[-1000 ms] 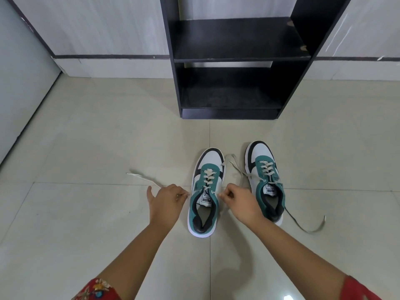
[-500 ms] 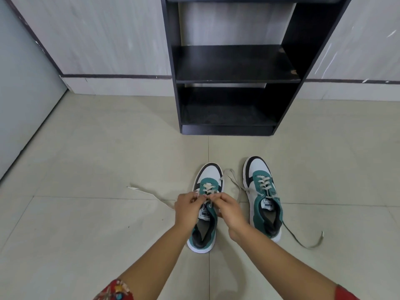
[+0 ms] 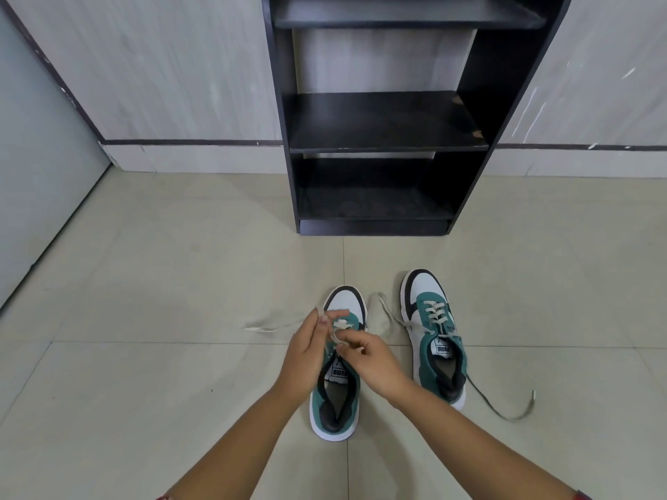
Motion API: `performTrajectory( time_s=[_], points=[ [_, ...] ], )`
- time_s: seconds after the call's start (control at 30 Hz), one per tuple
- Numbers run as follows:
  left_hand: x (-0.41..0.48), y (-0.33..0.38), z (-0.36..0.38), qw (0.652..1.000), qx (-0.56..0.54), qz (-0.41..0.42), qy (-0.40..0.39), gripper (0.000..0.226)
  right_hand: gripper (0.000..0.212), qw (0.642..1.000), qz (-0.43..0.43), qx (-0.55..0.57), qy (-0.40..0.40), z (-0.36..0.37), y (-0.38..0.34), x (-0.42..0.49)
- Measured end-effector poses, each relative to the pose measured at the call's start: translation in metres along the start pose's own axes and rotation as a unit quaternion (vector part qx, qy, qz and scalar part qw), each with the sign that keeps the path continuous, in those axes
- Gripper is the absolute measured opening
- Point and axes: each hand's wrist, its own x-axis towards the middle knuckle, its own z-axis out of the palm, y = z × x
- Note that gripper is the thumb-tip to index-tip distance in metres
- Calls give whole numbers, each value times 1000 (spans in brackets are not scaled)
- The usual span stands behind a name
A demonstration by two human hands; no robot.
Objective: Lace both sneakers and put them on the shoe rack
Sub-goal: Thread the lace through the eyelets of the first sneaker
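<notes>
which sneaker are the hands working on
The left sneaker: both hands pinch its lace. The right sneaker lies untouched, lace ends loose on the floor.

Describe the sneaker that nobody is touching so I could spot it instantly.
Find the tall black open-shelved shoe rack against the wall. On the pale floor tiles before it stand two teal-and-white sneakers; yours is the right-hand sneaker. Unlike its neighbour, no hand is over it, and its grey laces trail loose across the floor.

Glossy tile floor (image 3: 151,384), matt dark wood rack (image 3: 382,120), suede-like sneakers (image 3: 335,395)
</notes>
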Motion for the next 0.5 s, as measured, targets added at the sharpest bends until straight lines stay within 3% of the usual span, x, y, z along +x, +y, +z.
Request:
performTrajectory(
  time_s=[0.07, 0.17, 0.27, 0.37, 0.47, 0.5],
  points=[
    [5, 0, -11, 988, 133, 73, -25, 34, 19, 998, -44, -33, -2, -5, -8, -1],
    [10, -3, -25, 895, 394, 208, 1, 23, 16, 996, -66, -59, -15, -10, -12, -4],
    [11, -3, -31, 828, 489, 269, 56, 15, 19, 996, -49, -78, 21, -14, -8, -9],
    [10, 8, -29, 829, 520, 177, 104, 27, 8, 991, -77, -103, 45, -14, -6, -16],
    [13, 15, -28, 877, 479, 22, 15, 33, 3, 978, -102, -173, 48, -11, -2, -20],
    [15, 19, -28, 896, 443, -35, -23, 34, 10, 973, -100, -202, 51, -9, 0, -20]
  ],
)
